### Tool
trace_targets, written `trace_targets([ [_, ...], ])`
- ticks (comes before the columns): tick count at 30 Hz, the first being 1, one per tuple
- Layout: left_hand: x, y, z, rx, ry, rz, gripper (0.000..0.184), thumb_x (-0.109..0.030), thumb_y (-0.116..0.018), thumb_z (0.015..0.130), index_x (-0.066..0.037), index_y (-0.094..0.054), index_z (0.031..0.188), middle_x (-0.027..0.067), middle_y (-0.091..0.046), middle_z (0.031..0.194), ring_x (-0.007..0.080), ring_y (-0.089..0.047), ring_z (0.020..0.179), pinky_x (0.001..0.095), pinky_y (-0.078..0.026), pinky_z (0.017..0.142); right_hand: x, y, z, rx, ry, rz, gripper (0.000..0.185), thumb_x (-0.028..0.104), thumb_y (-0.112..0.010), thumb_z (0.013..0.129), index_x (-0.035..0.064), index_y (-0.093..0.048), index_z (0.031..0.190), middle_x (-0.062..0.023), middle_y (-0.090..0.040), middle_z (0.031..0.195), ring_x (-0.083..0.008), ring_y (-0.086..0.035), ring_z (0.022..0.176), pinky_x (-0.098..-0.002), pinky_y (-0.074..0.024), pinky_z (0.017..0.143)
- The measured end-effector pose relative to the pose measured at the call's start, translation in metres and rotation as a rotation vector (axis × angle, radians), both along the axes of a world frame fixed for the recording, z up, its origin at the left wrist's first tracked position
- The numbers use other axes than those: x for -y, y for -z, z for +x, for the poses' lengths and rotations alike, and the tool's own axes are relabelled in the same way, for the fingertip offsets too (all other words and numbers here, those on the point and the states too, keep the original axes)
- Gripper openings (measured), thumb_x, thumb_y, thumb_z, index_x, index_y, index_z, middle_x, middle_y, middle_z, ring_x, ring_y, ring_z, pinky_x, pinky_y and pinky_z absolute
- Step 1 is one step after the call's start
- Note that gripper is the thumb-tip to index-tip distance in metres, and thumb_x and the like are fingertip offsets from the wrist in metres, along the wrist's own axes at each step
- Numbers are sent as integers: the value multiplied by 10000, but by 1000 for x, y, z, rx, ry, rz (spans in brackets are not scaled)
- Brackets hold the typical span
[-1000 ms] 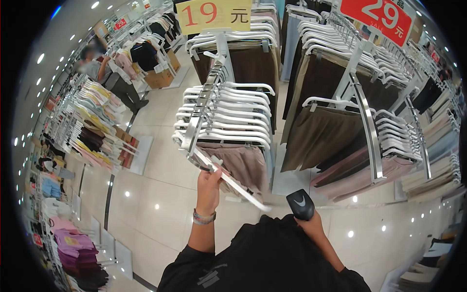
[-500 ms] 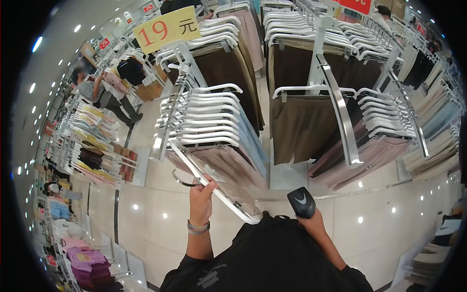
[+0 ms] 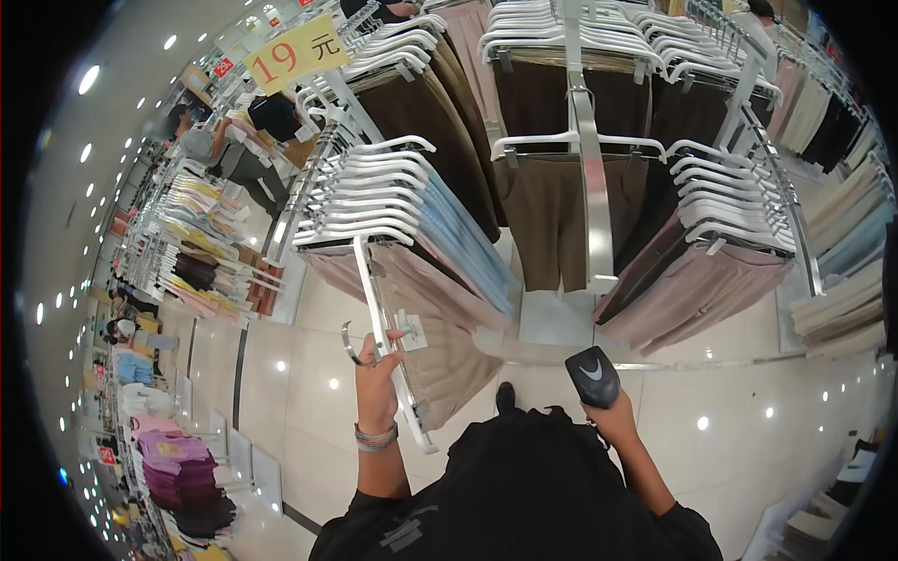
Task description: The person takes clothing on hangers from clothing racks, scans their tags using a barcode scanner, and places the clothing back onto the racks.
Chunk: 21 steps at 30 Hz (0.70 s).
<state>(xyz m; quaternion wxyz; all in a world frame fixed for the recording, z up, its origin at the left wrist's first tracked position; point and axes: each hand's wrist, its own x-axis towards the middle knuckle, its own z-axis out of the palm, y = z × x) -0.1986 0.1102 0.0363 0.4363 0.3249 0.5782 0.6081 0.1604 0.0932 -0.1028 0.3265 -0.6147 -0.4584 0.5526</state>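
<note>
My left hand point(image 3: 378, 388) is closed round the middle of a white clothes hanger point(image 3: 369, 290), whose metal hook sticks out to the left. Beige trousers point(image 3: 454, 360) hang from this hanger by clips, with a white tag point(image 3: 412, 330) near my fingers. My right hand point(image 3: 613, 416) grips a black handheld barcode scanner point(image 3: 593, 378), its head pointing away from me. Just beyond the held hanger, several white hangers with pink and light blue trousers point(image 3: 458, 224) hang on a metal rail point(image 3: 299, 201).
Brown trousers point(image 3: 547, 224) hang on a centre arm point(image 3: 595, 206), pink trousers point(image 3: 692, 285) on the right. A yellow price sign point(image 3: 296, 54) tops the left rack. A person point(image 3: 234, 154) stands at the far left near clothing racks. Folded purple garments point(image 3: 178, 458) lie lower left.
The hanger in my left hand has turned more upright, so the beige trousers show more fully. My view has shifted. My right hand still holds the scanner.
</note>
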Motion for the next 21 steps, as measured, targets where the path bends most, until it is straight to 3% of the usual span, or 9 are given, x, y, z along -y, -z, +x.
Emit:
trace_targets([
  [2, 11, -5, 13, 46, 43, 95, 276, -33, -562, 775, -12, -595, 1048, 66, -520, 1059, 154, -475, 1039, 288, -342, 959, 4, -4, 9, -37, -5, -30, 444, 111, -754, 672, -16, -603, 1070, -158, -684, 945, -252, -668, 868, -344, -506, 778],
  [3, 14, -4, 15, -59, 75, 136, 347, -125, -593, 762, -9, -589, 1089, 119, -462, 1279, 215, -377, 1266, 349, -240, 1093, 5, -9, 12, -28, -24, -27, 444, 108, -754, 673, -14, -604, 1073, -156, -685, 952, -251, -666, 881, -343, -502, 795],
  [6, 21, -12, 28, 9, 151, 226, 449, -213, -630, 743, -4, -571, 1135, 152, -372, 1434, 261, -249, 1396, 398, -129, 1159, 9, -12, 22, -20, -62, -20, 448, 105, -756, 672, -11, -605, 1078, -150, -685, 966, -249, -663, 907, -341, -495, 822],
  [7, 22, -18, 33, 77, 199, 244, 505, -264, -645, 739, -1, -552, 1159, 173, -260, 1517, 289, -186, 1430, 426, -104, 1177, 11, -13, 26, -13, -87, -7, 451, 104, -758, 671, -10, -605, 1079, -146, -685, 972, -247, -662, 919, -340, -492, 832],
  [11, 20, -38, 55, 271, 309, 293, 600, -362, -679, 727, -14, -545, 1197, 173, -174, 1541, 324, -193, 1424, 451, -195, 1165, 15, -25, 33, -56, -130, -26, 468, 105, -759, 668, -8, -603, 1094, -145, -684, 992, -240, -660, 930, -338, -493, 835],
  [13, 18, -34, 52, 388, 376, 354, 711, -432, -697, 716, 1, -521, 1250, 174, -118, 1555, 338, -239, 1410, 459, -271, 1142, 19, -25, 33, -116, -146, 128, 362, 62, -764, 693, -12, -607, 1011, -76, -666, 862, -136, -623, 741, -295, -508, 678],
  [14, 18, -35, 57, 391, 383, 357, 711, -432, -697, 716, 1, -521, 1250, 174, -118, 1555, 338, -239, 1410, 459, -271, 1142, 20, -32, 34, -113, -139, 132, 362, 62, -764, 693, -12, -607, 1011, -76, -666, 862, -136, -623, 741, -295, -508, 678],
  [16, 17, -38, 67, 438, 352, 369, 778, -487, -694, 725, -4, -494, 1302, 194, -74, 1557, 354, -317, 1374, 456, -361, 1096, 21, -48, 35, -155, -163, 95, 505, 75, -747, 666, -4, -592, 1140, -139, -683, 1020, -221, -656, 956, -323, -487, 858],
  [21, 9, -27, 59, 488, 493, 451, 810, -549, -666, 742, -22, -484, 1330, 229, -55, 1550, 387, -369, 1336, 447, -421, 1049, 19, -76, 36, -159, -205, 150, 541, 86, -753, 687, -10, -568, 1186, -135, -677, 1058, -210, -649, 988, -319, -484, 869],
])
